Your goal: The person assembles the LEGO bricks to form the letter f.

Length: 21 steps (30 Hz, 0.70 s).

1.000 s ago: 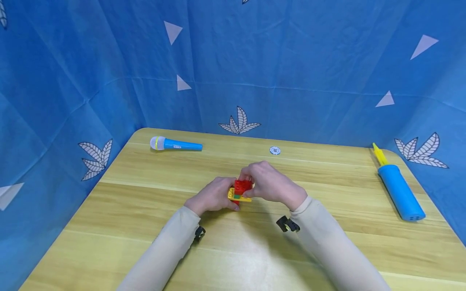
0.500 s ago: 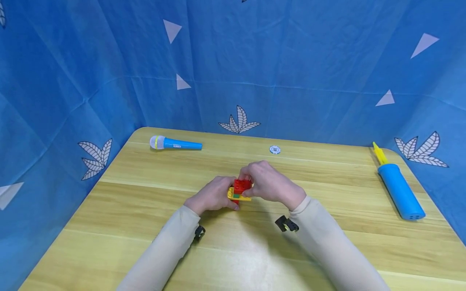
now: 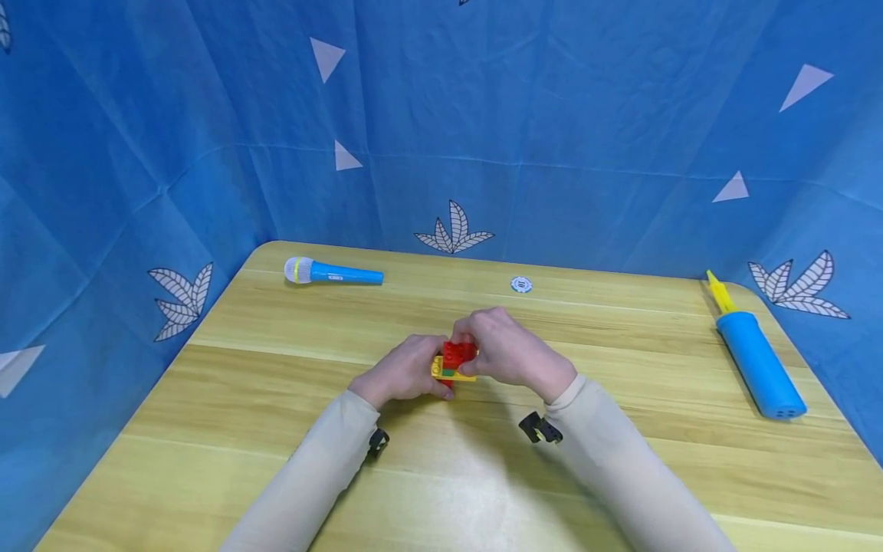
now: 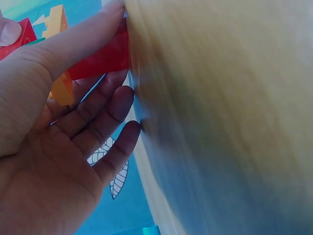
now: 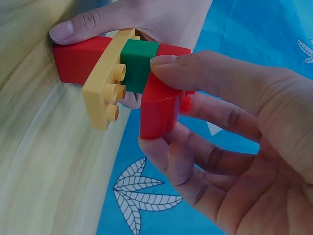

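Observation:
A small tower of toy building bricks stands on the wooden table between both hands. At its base is a red brick (image 5: 80,63), touching the table, with a yellow studded plate (image 5: 100,98) across it. Over the plate comes a green brick (image 5: 138,63), topped by red, including a red brick with a rounded side (image 5: 159,107). My left hand (image 3: 403,371) holds the lower red brick between thumb and fingers; its other fingertips are at the tabletop. My right hand (image 3: 509,349) pinches the rounded red brick, thumb on one face and fingers opposite. The hands partly hide the tower.
A blue toy microphone (image 3: 338,273) lies at the table's back left. Behind the hands is a poker chip (image 3: 521,284). A blue hand pump (image 3: 759,364) with a yellow nozzle lies along the right edge. Blue patterned cloth (image 3: 441,115) hangs behind the table (image 3: 455,483).
My right wrist has shifted very slightly to the left. Both hands keep their hold, and the bricks look the same.

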Tool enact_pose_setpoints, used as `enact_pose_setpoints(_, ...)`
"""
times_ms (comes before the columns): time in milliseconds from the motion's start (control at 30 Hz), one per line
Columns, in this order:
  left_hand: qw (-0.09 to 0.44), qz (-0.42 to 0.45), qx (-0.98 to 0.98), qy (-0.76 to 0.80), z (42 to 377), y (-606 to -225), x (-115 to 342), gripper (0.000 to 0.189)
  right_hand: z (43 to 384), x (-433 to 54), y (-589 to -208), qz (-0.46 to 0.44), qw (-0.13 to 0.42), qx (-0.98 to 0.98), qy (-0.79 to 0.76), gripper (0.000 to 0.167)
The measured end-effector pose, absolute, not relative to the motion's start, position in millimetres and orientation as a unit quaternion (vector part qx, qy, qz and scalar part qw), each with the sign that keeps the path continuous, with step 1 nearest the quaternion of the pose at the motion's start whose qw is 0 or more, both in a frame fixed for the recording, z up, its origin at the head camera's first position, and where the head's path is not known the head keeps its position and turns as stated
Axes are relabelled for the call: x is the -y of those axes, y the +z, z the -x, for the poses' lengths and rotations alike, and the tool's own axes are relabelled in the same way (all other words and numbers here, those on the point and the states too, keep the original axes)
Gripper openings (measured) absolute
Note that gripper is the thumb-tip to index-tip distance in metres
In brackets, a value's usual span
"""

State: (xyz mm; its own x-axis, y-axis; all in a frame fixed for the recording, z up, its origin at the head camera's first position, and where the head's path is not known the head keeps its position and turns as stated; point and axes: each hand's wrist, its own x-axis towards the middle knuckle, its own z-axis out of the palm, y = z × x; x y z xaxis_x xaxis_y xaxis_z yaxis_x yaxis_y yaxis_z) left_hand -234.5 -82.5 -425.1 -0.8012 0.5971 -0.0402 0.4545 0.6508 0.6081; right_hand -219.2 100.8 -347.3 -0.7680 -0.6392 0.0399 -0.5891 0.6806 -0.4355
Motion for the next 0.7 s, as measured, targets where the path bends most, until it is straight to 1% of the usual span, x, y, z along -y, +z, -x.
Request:
enact_pose_setpoints(400,0.118,-0.293,-0.899,0.302,234.1,-426.8,83.1,0.053,217.6,-101.0,-348.9,0.336,0.06,-0.913,-0.224,0.022)
enact_pose_setpoints(700,0.119,-0.296,-0.899,0.3,235.0,-424.8,81.9,0.051,214.8,-105.5,-349.3,0.358,0.036,-0.908,-0.217,0.026)
